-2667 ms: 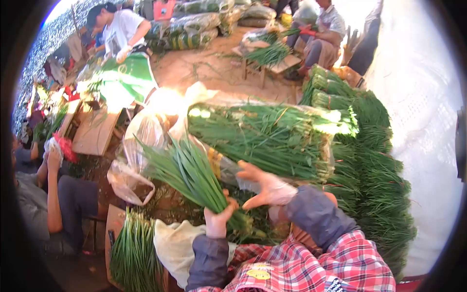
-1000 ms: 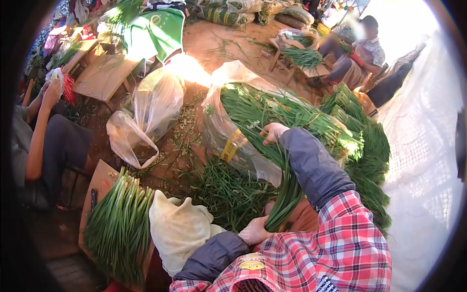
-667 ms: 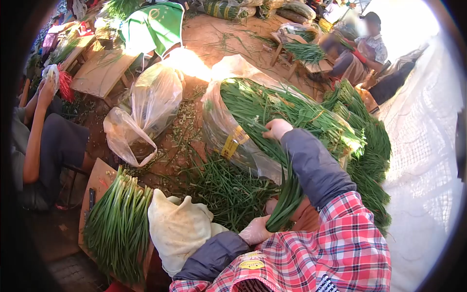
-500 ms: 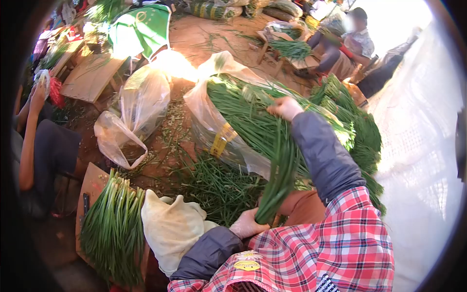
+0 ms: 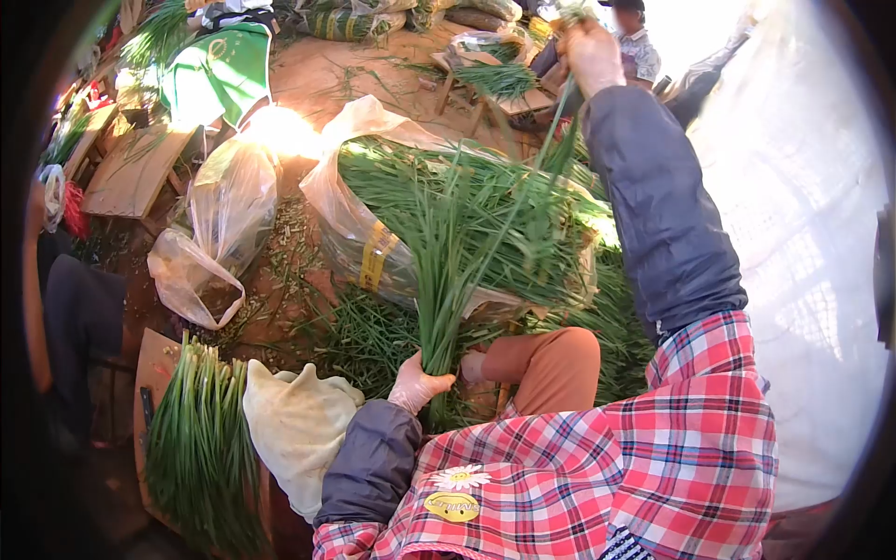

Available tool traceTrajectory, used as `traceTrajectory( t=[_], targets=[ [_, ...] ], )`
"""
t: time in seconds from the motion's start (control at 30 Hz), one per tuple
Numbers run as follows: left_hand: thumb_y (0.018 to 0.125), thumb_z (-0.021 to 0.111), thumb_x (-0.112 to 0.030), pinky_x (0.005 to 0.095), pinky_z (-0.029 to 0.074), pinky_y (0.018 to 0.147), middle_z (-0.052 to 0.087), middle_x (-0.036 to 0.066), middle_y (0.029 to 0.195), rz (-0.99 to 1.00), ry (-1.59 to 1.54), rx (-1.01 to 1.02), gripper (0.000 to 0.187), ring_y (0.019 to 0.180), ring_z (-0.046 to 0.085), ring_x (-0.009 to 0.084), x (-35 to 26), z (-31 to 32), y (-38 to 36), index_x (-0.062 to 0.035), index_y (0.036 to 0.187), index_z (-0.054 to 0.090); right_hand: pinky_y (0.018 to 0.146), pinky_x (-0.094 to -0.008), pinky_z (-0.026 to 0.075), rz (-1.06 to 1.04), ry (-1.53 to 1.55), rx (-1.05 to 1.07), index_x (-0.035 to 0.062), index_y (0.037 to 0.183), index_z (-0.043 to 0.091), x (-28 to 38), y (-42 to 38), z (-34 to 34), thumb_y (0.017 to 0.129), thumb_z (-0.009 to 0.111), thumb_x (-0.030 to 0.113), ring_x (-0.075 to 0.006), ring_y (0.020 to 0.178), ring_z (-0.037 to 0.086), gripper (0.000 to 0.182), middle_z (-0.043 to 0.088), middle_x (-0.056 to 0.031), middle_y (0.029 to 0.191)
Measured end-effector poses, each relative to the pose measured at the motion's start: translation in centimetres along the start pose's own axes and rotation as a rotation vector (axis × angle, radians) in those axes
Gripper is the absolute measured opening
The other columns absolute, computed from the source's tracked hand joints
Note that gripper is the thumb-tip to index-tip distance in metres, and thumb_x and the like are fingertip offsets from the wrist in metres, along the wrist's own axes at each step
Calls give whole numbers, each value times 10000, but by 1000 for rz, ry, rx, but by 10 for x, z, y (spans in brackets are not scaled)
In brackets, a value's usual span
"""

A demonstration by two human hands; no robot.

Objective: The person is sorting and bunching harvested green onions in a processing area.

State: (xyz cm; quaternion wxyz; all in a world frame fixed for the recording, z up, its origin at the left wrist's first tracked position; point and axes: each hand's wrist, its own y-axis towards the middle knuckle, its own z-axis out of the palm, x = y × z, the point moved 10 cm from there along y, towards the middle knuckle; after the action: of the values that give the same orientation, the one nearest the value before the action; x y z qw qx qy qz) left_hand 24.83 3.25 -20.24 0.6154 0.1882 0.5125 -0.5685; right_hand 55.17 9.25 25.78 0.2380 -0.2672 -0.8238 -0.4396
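My left hand [image 5: 422, 384] wraps round the lower end of an upright bunch of garlic chives [image 5: 439, 280], its blades fanning upward. High at the upper right, my right hand [image 5: 592, 58] is closed on a few chives pulled away from the bunch, their long strands trailing down toward it. Behind the bunch lies a big open plastic bag [image 5: 377, 257] full of loose chives [image 5: 523, 219]. A heap of cut or discarded green blades [image 5: 369, 336] covers the ground just beyond my left hand.
At the left, trimmed chives [image 5: 201, 439] lie on a wooden board [image 5: 154, 359] beside a black-handled knife [image 5: 147, 407]. A pale cloth [image 5: 299, 420] sits next to them. Another plastic bag [image 5: 219, 224] stands farther off. People sit at the left and back right. White sheeting [image 5: 803, 280] hangs at right.
My right hand has risen up and away, drawing strands out. My left hand has moved left and up, and the bunch now stands more upright. The view has shifted slightly right.
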Motion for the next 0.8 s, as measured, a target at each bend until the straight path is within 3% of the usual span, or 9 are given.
traceTrajectory(
  t=[0.07,0.1,0.17,0.27,0.4,0.47,0.53,0.6,0.8],
  targets=[
    [660,719,-39,311,490,622,620,79,831,-36,-34,-70,384,671,594,180,18,-16,0,19,1013,578,507,-283,467,-178,-172,-209,19,845,622,7,32,-27,913,463,182,-142,584,600,237,641,-76,692],
    [663,713,-31,321,491,597,617,83,815,-51,-77,-115,372,650,596,189,24,-24,-2,21,1006,577,325,-291,331,-122,196,-68,7,1072,549,-44,89,-35,889,524,276,-162,356,406,326,451,-31,509],
    [671,689,1,336,484,526,602,97,755,-38,-181,-194,358,603,597,216,31,-39,3,26,1006,565,331,-279,309,-66,414,-104,13,971,556,-5,78,-44,906,488,243,-109,363,373,248,418,23,513],
    [693,659,-21,341,508,551,597,122,746,-46,-355,-169,409,594,603,227,4,-37,-6,27,1075,523,325,-285,293,91,495,-122,44,926,543,42,59,-48,910,482,254,-101,356,331,220,374,34,514],
    [688,650,-50,357,491,664,612,123,748,211,-558,-14,458,666,611,246,-69,-19,-30,29,1117,509,305,-306,279,188,613,79,57,949,539,49,28,-4,891,549,373,-121,356,332,322,380,4,519],
    [702,659,-76,338,484,687,620,117,776,255,-546,17,480,697,617,224,-94,-16,-42,28,1141,498,444,-266,378,141,626,81,16,918,546,73,-18,21,926,494,214,-101,484,451,206,520,-28,629],
    [709,665,-85,332,484,692,622,113,785,282,-451,-28,463,701,619,212,-109,-21,-49,27,1130,508,438,-250,317,84,268,144,56,820,531,65,-43,55,895,566,270,-88,488,431,230,489,-5,602],
    [709,668,-58,339,501,675,616,106,771,327,-348,-107,438,681,617,207,-115,-29,-51,21,1112,514,416,-287,328,167,420,316,53,784,566,61,-83,111,822,639,320,-108,473,459,280,495,5,587],
    [699,668,17,337,512,624,598,102,883,423,-381,-296,392,694,608,198,-102,-51,-54,33,1070,543,390,-229,254,546,812,933,89,859,541,91,-191,215,860,632,253,-47,440,313,187,408,54,627]
  ],
)
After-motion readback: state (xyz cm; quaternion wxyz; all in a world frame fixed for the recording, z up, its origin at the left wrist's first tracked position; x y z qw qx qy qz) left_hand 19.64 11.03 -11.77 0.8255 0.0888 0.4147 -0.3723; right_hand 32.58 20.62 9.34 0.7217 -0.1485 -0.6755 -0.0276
